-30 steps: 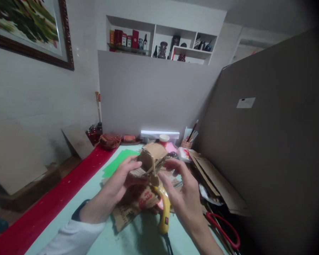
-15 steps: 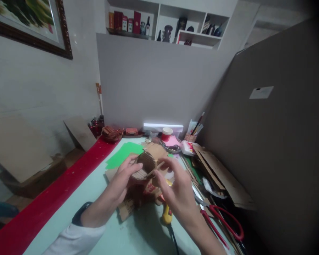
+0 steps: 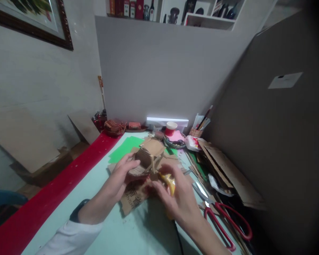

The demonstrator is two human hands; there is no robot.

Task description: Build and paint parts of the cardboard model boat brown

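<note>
The left hand (image 3: 122, 177) grips a small cardboard model (image 3: 148, 158) from its left side, holding it just above a printed cardboard sheet (image 3: 134, 199) on the green mat (image 3: 138, 233). The right hand (image 3: 175, 198) curls loosely over a yellow glue gun (image 3: 170, 181) just below the model; whether it grips it I cannot tell. Red scissors (image 3: 228, 223) lie to the right.

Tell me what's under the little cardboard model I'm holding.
Under the cardboard model lies a printed cardboard sheet on the mint table. The left hand covers the model's base; the right hand hides most of the yellow tool.
</note>
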